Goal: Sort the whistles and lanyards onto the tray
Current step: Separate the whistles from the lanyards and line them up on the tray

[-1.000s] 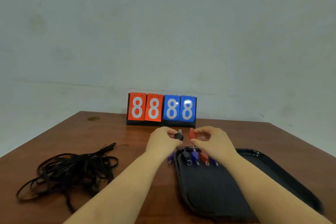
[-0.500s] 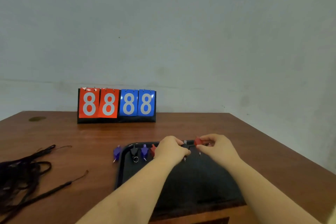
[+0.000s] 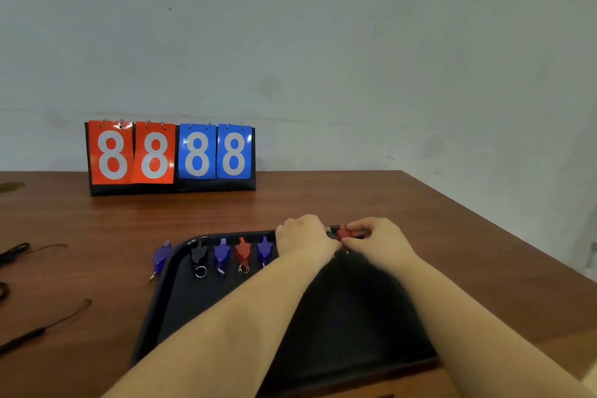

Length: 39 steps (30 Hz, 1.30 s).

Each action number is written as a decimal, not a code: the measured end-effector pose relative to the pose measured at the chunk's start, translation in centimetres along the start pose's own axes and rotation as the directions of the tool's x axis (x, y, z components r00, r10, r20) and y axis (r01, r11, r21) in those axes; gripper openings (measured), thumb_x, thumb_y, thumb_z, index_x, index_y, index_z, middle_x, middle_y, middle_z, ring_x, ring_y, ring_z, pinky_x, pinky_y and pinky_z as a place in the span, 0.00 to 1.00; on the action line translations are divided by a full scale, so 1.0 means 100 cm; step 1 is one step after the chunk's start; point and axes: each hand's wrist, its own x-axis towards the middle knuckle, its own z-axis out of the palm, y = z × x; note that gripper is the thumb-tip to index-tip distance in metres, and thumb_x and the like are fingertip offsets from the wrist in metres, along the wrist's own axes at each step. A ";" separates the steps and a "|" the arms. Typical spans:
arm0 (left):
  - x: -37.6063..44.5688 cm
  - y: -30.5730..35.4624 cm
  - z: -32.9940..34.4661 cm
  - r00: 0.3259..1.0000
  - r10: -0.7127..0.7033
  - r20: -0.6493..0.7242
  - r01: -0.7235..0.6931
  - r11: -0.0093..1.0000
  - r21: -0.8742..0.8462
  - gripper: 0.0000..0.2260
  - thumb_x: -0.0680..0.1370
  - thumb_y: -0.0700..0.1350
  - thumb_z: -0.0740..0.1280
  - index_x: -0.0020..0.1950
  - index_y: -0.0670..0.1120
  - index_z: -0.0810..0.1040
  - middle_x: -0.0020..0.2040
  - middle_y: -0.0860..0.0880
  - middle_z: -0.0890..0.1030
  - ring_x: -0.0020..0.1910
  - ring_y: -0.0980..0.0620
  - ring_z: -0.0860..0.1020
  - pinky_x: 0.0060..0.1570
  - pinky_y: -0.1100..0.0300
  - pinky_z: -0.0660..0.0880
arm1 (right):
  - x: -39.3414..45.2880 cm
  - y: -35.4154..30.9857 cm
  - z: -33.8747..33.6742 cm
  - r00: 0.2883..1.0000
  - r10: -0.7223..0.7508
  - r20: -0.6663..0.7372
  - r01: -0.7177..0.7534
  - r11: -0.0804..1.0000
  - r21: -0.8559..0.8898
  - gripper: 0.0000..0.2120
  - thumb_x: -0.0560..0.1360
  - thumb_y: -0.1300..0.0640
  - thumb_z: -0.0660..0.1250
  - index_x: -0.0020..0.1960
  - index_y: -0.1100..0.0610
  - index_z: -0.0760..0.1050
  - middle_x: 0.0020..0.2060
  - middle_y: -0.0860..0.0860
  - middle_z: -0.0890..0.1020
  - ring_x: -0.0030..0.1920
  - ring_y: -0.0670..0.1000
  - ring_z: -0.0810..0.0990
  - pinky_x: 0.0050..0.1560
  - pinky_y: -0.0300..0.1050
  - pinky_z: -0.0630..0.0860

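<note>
A black tray point(image 3: 151, 310) lies on the brown table in front of me. Along its far rim leans a row of whistles: a black whistle point(image 3: 198, 254), a purple whistle point(image 3: 221, 251), a red whistle point(image 3: 243, 251) and another purple one point(image 3: 265, 249). One more purple whistle point(image 3: 160, 258) lies just outside the tray's left rim. My left hand point(image 3: 305, 241) is closed over a dark whistle at the far rim; the whistle is almost hidden. My right hand point(image 3: 379, 241) pinches a red whistle point(image 3: 343, 232) beside it. Black lanyards point(image 3: 19, 249) lie at the far left.
A flip scoreboard point(image 3: 171, 157) showing 8s on red and blue cards stands at the back of the table by the wall. The table's right edge point(image 3: 504, 226) runs diagonally close to the tray. A loose lanyard strand point(image 3: 48, 326) lies left of the tray.
My view has swung right, so the lanyard pile has slid to the left edge. Both hands came down from above the table to the tray's far rim with their whistles.
</note>
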 end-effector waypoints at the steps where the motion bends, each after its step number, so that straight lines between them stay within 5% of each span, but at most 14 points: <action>1: 0.001 0.000 0.002 1.000 0.000 0.000 0.000 1.000 0.023 0.21 0.71 0.60 0.69 0.57 0.49 0.79 0.55 0.49 0.80 0.57 0.47 0.74 0.57 0.53 0.67 | 0.000 0.002 0.001 1.000 0.006 0.004 -0.006 1.000 -0.004 0.18 0.69 0.53 0.72 0.58 0.55 0.79 0.52 0.50 0.83 0.50 0.46 0.79 0.51 0.39 0.72; 10: 0.000 -0.003 0.004 0.999 0.033 0.016 -0.035 0.981 0.193 0.26 0.71 0.63 0.66 0.62 0.48 0.77 0.58 0.47 0.77 0.59 0.46 0.70 0.58 0.52 0.66 | -0.004 0.001 0.004 0.998 0.016 0.062 -0.010 0.996 -0.091 0.16 0.73 0.49 0.69 0.57 0.55 0.80 0.53 0.50 0.83 0.54 0.48 0.80 0.55 0.43 0.75; 18: -0.012 -0.020 -0.037 0.997 0.061 -0.043 -0.057 0.995 0.087 0.23 0.73 0.62 0.66 0.63 0.51 0.76 0.62 0.50 0.76 0.63 0.48 0.69 0.60 0.52 0.65 | -0.016 -0.020 -0.006 0.999 0.012 0.032 -0.009 0.995 -0.095 0.22 0.73 0.50 0.69 0.65 0.54 0.73 0.58 0.49 0.80 0.57 0.48 0.77 0.57 0.40 0.71; 28: -0.072 -0.128 -0.160 0.987 -0.071 -0.142 0.055 0.991 -0.118 0.19 0.73 0.55 0.70 0.62 0.52 0.76 0.62 0.52 0.78 0.62 0.52 0.73 0.65 0.49 0.70 | -0.064 -0.140 0.031 0.973 -0.200 0.119 0.207 0.977 -0.046 0.20 0.74 0.51 0.68 0.65 0.51 0.72 0.62 0.47 0.77 0.61 0.46 0.74 0.62 0.42 0.69; 32: -0.098 -0.169 -0.193 0.984 -0.102 -0.147 0.082 0.987 -0.137 0.18 0.74 0.51 0.70 0.63 0.49 0.76 0.62 0.50 0.78 0.61 0.53 0.75 0.61 0.56 0.71 | -0.081 -0.185 0.061 0.948 -0.273 0.163 0.271 0.962 0.035 0.20 0.74 0.51 0.67 0.65 0.52 0.72 0.62 0.47 0.77 0.60 0.46 0.75 0.58 0.39 0.68; 39: -0.114 -0.233 -0.201 0.983 -0.161 -0.091 0.144 0.975 -0.172 0.17 0.74 0.51 0.69 0.62 0.50 0.77 0.63 0.50 0.77 0.62 0.53 0.74 0.61 0.56 0.70 | -0.084 -0.219 0.121 0.936 -0.246 0.250 0.248 0.968 0.027 0.19 0.74 0.51 0.68 0.64 0.51 0.73 0.60 0.47 0.78 0.56 0.45 0.76 0.57 0.40 0.71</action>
